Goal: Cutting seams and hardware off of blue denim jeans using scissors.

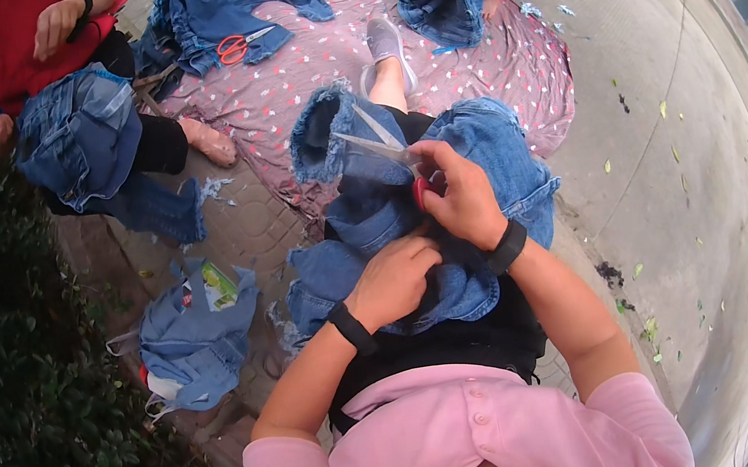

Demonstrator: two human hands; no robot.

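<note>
A pair of blue denim jeans (500, 150) lies bunched across my lap. Its leg end, with a frayed pale hem (324, 175), gapes toward the far side. My right hand (464, 195) is closed round scissors (423, 191) with red handles. Their blades are spread and point up and left, next to the frayed hem. Lower down, my left hand (397, 274) grips a fold of the jeans, its fingertips partly hidden in the cloth.
A spotted pink cloth (492, 83) covers the ground ahead, with more jeans (207, 11) and red-handled scissors (233, 50) on it. A person in red (23, 54) sits at left with denim; another is at far right. A denim bag (191, 345) stands beside a hedge (17, 358).
</note>
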